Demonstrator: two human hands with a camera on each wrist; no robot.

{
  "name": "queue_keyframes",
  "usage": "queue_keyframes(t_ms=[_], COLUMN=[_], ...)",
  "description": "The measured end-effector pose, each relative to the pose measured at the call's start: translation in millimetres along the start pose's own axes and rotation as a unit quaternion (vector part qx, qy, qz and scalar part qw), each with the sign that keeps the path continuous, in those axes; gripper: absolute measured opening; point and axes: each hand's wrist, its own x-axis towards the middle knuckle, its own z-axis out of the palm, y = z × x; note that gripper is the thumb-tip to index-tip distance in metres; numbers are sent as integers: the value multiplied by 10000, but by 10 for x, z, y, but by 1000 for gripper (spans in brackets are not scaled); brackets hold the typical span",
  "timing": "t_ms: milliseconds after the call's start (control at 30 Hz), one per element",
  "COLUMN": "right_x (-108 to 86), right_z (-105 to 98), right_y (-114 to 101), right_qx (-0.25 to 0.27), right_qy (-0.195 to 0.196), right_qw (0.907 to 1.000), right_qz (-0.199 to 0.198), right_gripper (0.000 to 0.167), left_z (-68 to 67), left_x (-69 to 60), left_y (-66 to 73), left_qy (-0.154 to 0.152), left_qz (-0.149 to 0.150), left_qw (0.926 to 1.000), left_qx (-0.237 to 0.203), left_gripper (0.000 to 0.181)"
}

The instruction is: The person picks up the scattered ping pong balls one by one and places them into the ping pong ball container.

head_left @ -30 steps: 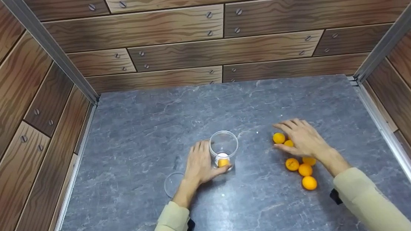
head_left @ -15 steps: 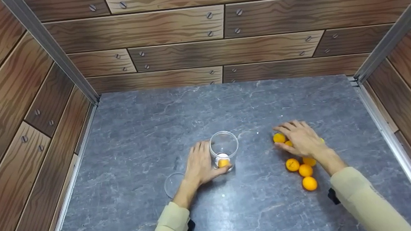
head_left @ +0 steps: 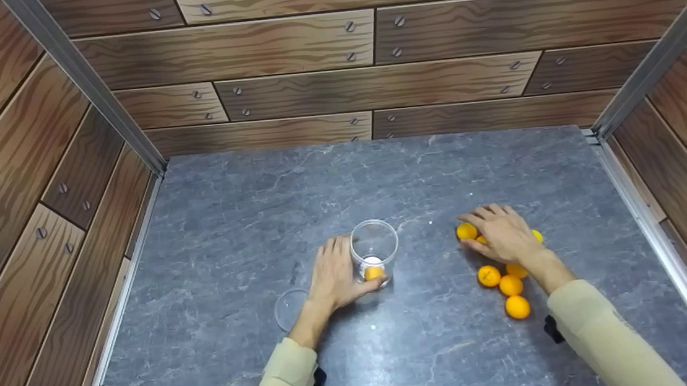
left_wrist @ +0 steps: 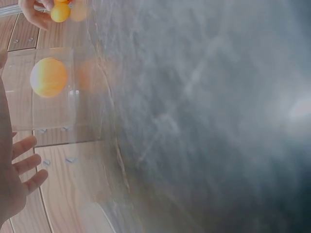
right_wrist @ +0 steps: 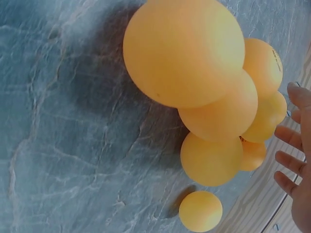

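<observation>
A clear plastic cup [head_left: 374, 240] stands upright on the grey marbled tabletop, with an orange ping-pong ball [head_left: 374, 273] near its bottom. My left hand [head_left: 333, 273] holds the cup from its left side, thumb across the near side. In the left wrist view the ball [left_wrist: 48, 77] shows through the cup's wall. My right hand [head_left: 504, 235] is over a group of orange ping-pong balls [head_left: 511, 285], its fingers spread and partly hiding some. One ball [head_left: 466, 231] lies by its fingertips. In the right wrist view the fingers [right_wrist: 290, 161] are beyond the clustered balls [right_wrist: 184, 53].
A clear round lid [head_left: 291, 309] lies flat on the tabletop [head_left: 293, 191], left of my left wrist and partly under it. Wood-patterned walls [head_left: 297, 91] enclose the back and both sides, with metal rails [head_left: 666, 252] along the side edges.
My right hand and forearm have shifted slightly left and toward me, so a ball on the hand's right side now shows. The left hand, cup and lid stay where they were.
</observation>
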Motion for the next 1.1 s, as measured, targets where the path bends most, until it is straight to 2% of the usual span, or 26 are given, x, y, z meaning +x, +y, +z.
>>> queue_keyframes(t_ms=[367, 700, 867, 1100], right_x=[4, 5, 3, 11], right_z=[33, 54, 56, 36], right_y=[-12, -25, -43, -78], right_qx=[-11, 8, 96, 145], right_qy=[-229, -188, -71, 300], right_qw=[9996, 9998, 9999, 9993], right_qz=[167, 23, 8, -183], right_gripper=[53, 44, 43, 40], left_z=[2, 5, 9, 18], left_x=[-2, 2, 1, -8], left_y=[4, 1, -3, -15], left_qy=[90, -54, -28, 134], left_qz=[35, -35, -3, 90], left_qw=[10000, 9998, 9999, 9999], left_qx=[-16, -168, -142, -11], left_gripper=[103, 102, 103, 102])
